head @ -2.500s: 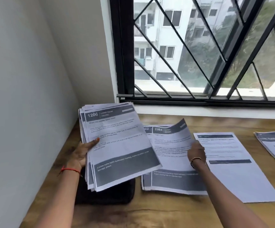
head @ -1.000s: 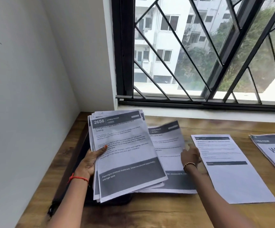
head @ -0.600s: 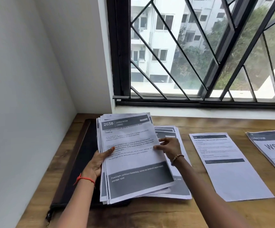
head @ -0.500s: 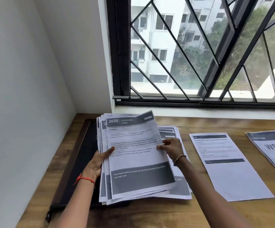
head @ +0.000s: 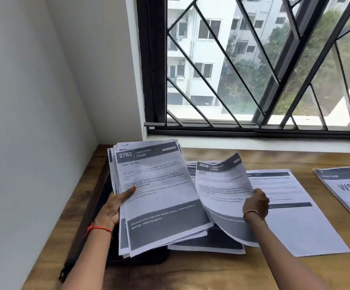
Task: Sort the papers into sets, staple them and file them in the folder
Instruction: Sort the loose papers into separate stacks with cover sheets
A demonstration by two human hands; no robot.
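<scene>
Left grip [head: 115, 206] is holding a stack of papers [head: 159, 195] above the far left corner of the surface [head: 190, 273]; right grip [head: 255, 203] is pinching one loose sheet [head: 222, 189] by its right edge.

The stack's top page is showing "2763 LIVING ROOM", "Clean Toy Mat" and a dark band beginning "Children's toy mat (with surface stains)"; its body text is blurring out, and the left thumb is lying across it with the fingers hidden behind. The pinched sheet, headed "2658", is curling above a flat pile [head: 207, 245] whose headings are mostly covered. Just right, a lone page [head: 295, 227] is lying flat, its print too small to read. At the right edge, another pile [head: 349, 191] reading "WS 17" is running out of view. A dark folder [head: 98, 206] is lying along the left edge, largely hidden under the stack.
</scene>
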